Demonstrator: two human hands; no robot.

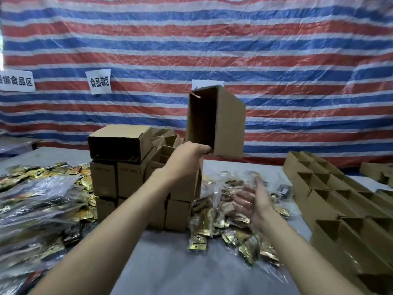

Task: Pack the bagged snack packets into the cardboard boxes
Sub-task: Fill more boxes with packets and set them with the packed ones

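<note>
Above the box stack [131,182], a brown cardboard box [228,124], open, empty.

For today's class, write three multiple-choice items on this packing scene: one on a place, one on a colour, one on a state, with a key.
1. Where is the raised cardboard box?
A in the left hand
B on the floor
C in a drawer
2. Which colours stripe the tarp behind?
A green and yellow
B red, blue and white
C black only
3. How is the right hand?
A clenched in a fist
B gripping a box
C open over the bagged packets
Key: 1 A, its fingers grip the box's lower edge; 2 B, the stripes show plainly; 3 C, its fingers are spread straight.
</note>
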